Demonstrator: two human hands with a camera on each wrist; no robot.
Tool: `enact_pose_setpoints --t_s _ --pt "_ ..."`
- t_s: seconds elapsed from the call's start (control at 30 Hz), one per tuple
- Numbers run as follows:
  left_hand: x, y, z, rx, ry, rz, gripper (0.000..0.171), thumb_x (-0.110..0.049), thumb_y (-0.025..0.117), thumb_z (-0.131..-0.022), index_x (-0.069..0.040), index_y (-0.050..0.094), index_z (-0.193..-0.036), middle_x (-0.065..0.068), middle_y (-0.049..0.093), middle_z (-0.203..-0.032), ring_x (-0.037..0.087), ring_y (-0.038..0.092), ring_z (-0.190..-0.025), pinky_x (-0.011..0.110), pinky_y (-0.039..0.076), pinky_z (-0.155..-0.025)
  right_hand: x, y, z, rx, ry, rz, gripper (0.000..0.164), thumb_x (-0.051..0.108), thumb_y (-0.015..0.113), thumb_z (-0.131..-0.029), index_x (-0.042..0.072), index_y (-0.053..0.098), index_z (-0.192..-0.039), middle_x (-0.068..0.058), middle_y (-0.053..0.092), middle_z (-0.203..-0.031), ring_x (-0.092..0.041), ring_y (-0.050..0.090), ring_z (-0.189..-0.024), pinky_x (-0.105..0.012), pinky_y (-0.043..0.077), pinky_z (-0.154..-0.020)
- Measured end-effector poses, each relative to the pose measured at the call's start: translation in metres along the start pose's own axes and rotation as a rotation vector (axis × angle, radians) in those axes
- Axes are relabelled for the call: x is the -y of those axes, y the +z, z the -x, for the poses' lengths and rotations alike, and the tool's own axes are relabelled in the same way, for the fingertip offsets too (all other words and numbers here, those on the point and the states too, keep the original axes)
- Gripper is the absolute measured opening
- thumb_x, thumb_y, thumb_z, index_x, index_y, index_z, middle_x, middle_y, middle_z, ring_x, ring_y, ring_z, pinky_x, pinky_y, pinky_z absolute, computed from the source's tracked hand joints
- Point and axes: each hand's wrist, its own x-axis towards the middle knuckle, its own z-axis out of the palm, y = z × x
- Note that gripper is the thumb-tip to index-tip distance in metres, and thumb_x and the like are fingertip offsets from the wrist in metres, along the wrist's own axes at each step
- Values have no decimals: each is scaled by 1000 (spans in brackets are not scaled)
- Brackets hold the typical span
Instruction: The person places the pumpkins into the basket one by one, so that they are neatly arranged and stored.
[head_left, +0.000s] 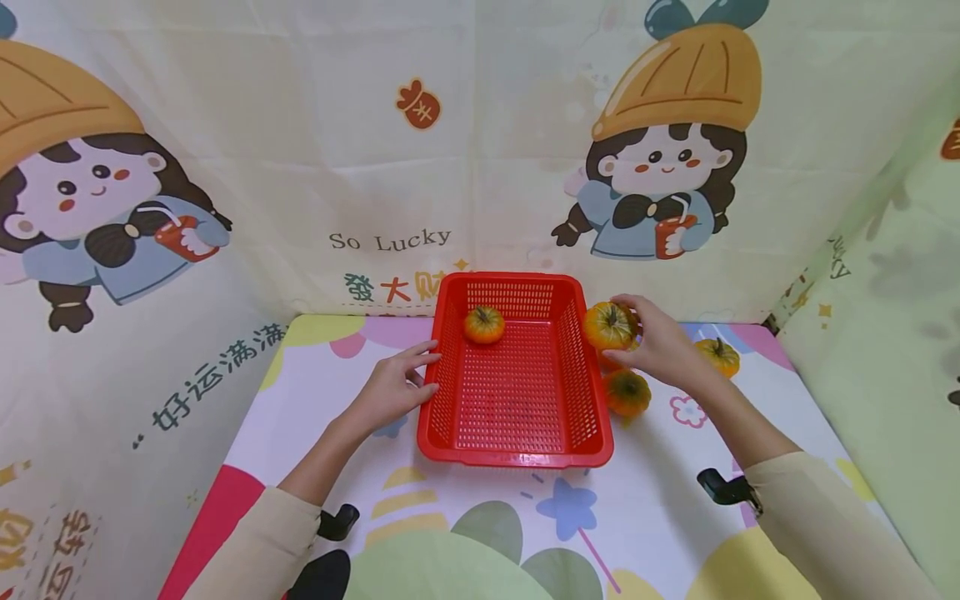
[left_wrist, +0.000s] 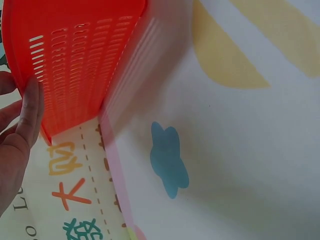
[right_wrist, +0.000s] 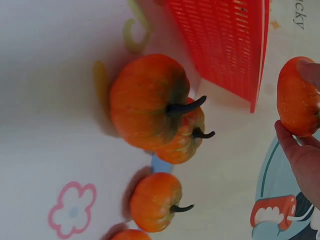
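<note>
Your right hand (head_left: 662,340) pinches a pumpkin (head_left: 609,325); clear the right rim of the basket (head_left: 510,392), steadying it with your left hand (head_left: 393,386), fingers spread.

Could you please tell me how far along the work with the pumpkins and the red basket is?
Done, it seems: one pumpkin sits inside the red basket. In hand: the right grip holds another pumpkin by the basket's right rim, while the left grip touches its left side. Probably left: at least four more pumpkins outside the basket, one cut off at the right wrist view's bottom edge.
</note>
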Motion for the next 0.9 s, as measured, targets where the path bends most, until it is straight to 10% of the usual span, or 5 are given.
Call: enact_pose_setpoints --t_s 0.47,0.9 --pt "1 0 -1 -1 -10 -18 57 -10 79 -89 -3 61 -143 6 49 -159 14 65 -84 25 61 -72 22 12 -48 64 92 -60 86 24 86 -85 13 36 -154 -16 46 -153 -38 49 -136 -56 56 -100" --pt "1 0 -2 -6 56 -26 54 -7 78 -88 1 63 -139 10 51 -157 12 64 -79 20 58 -68 36 35 -89 113 11 29 86 22 84 -87 8 35 -157 -19 44 -156 -39 44 -140 -59 44 -113"
